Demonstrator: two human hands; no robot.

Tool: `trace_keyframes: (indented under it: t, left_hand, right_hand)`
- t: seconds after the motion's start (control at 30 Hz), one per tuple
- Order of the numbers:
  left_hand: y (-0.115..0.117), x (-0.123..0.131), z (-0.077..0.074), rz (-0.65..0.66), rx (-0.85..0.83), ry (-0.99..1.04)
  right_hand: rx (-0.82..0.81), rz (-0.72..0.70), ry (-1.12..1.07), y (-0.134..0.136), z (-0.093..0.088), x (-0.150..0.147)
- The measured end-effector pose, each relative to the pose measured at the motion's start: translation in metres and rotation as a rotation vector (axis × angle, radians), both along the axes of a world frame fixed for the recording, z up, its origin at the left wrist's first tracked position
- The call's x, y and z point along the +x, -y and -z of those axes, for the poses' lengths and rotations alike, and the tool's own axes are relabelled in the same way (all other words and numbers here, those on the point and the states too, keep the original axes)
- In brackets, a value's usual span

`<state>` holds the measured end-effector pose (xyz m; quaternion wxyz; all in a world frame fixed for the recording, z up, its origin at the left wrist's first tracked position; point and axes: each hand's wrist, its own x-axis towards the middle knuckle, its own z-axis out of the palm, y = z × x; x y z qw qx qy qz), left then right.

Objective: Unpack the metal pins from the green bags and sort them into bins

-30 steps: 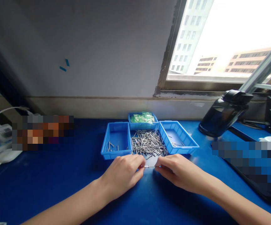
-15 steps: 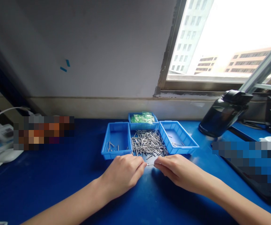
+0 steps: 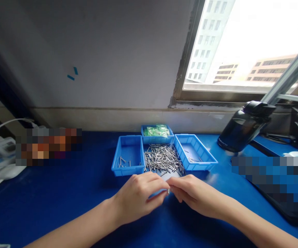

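Observation:
My left hand (image 3: 141, 193) is closed in a pinch, thumb and fingertips around a small metal piece (image 3: 168, 191). Its fingertips meet those of my right hand (image 3: 195, 193), whose fingers are pressed together; what they hold is hidden. Just beyond my hands lies a pile of metal rivets (image 3: 163, 159). The left blue bin (image 3: 128, 169) has a few rivets in it, and the right blue bin (image 3: 202, 166) has several thin metal pieces. Behind the pile, a smaller blue bin (image 3: 158, 140) contains green-tinted clear plastic bags (image 3: 156, 131).
On the right, a black bottle (image 3: 244, 127) stands near a blurred-out area and a dark flat object (image 3: 270, 196). White plugs and cables (image 3: 8, 168) lie at the far left of the blue table (image 3: 61, 196). A wall and window rise behind.
My hands have come together, and the thin metal shaft that showed between them is now out of sight. My left thumb and forefinger have moved right, with a gap opened behind their tips.

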<state>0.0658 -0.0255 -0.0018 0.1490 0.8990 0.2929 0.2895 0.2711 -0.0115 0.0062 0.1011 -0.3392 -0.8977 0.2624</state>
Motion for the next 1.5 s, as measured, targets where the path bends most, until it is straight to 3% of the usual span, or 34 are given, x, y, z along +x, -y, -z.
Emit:
trace_keyframes:
  t: [0.23,0.4,0.97,1.27,1.5]
  left_hand:
    - [0.002,0.0,-0.001,-0.168,-0.013,-0.133]
    - [-0.001,-0.001,0.004,-0.14,0.006,-0.243]
    - [-0.002,-0.001,-0.004,-0.229,-0.131,-0.221]
    - [-0.004,-0.002,-0.004,-0.222,-0.115,-0.233]
    - [-0.003,-0.003,-0.004,-0.221,-0.205,-0.1]
  right_hand:
    - [0.057,0.057,-0.004,0.002,-0.004,0.0]
    - [0.105,0.022,0.04,0.0,-0.001,0.0]
    - [0.149,0.107,0.07,-0.004,0.0,0.005]
    - [0.172,0.113,0.071,-0.005,-0.003,0.006]
    - [0.117,0.08,0.014,-0.004,-0.001,0.003]
